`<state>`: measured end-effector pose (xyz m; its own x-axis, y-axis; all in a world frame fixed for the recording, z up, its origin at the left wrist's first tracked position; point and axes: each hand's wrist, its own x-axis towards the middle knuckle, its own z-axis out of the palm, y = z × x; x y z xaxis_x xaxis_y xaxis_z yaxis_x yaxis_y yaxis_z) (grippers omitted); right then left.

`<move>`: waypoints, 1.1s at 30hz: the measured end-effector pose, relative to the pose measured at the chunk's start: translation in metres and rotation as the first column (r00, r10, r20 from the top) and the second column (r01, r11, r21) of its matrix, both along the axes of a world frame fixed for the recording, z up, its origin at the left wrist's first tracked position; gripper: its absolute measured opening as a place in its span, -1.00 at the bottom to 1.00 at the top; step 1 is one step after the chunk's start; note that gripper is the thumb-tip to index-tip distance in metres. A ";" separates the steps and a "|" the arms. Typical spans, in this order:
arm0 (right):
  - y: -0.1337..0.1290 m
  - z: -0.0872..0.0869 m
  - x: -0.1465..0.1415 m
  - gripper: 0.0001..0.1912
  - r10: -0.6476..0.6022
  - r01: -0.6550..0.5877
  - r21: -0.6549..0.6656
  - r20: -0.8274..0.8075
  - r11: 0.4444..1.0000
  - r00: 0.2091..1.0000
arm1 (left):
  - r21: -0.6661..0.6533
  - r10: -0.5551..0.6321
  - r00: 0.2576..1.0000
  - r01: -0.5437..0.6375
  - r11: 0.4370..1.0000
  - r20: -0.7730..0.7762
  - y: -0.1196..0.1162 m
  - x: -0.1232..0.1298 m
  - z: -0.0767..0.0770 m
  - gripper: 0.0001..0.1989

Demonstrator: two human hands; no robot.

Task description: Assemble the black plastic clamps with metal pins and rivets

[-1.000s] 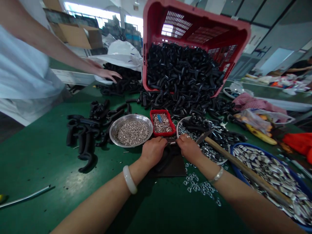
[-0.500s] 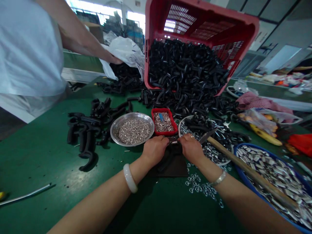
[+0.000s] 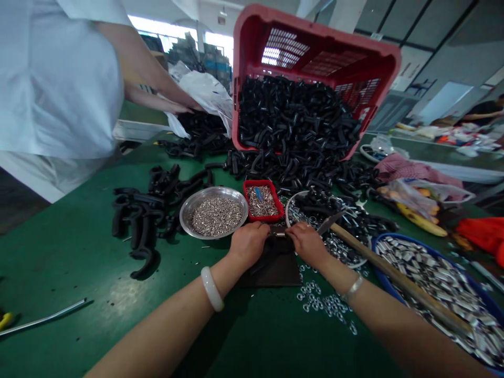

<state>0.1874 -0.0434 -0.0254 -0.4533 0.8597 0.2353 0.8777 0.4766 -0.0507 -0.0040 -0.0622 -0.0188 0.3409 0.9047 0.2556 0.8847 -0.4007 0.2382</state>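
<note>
My left hand (image 3: pixel 249 244) is closed on the left side of a black plastic part (image 3: pixel 271 252), its fingers wrapped near one end of a small metal coil spring (image 3: pixel 280 234). At the spring's other end, my right hand (image 3: pixel 307 243) is closed in a pinch on the same part. The fingers partly hide the part, so its full shape cannot be made out. Below it lies a dark flat pad (image 3: pixel 277 277). Just beyond my hands are a metal bowl of small pins (image 3: pixel 185 223) and a red tray of longer pins (image 3: pixel 271 218).
A tipped red crate (image 3: pixel 378 58) spills black parts (image 3: pixel 295 115). On the right, a knife with a long wooden handle (image 3: pixel 394 273) lies across a white bowl and a blue basin (image 3: pixel 378 262). Loose nuts (image 3: pixel 323 304) are scattered nearby. A co-worker's arm (image 3: pixel 157 79) reaches into a white bag (image 3: pixel 205 89).
Both hands stay closed around the part with the spring. The view has shifted slightly, and the co-worker at the left reaches further right, with both arms at the white bag.
</note>
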 end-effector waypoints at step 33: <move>-0.026 0.018 -0.037 -0.84 0.251 -0.200 0.155 -0.493 0.968 0.833 | -0.681 0.653 0.338 0.623 0.385 0.678 0.001 -0.014 0.015 -0.93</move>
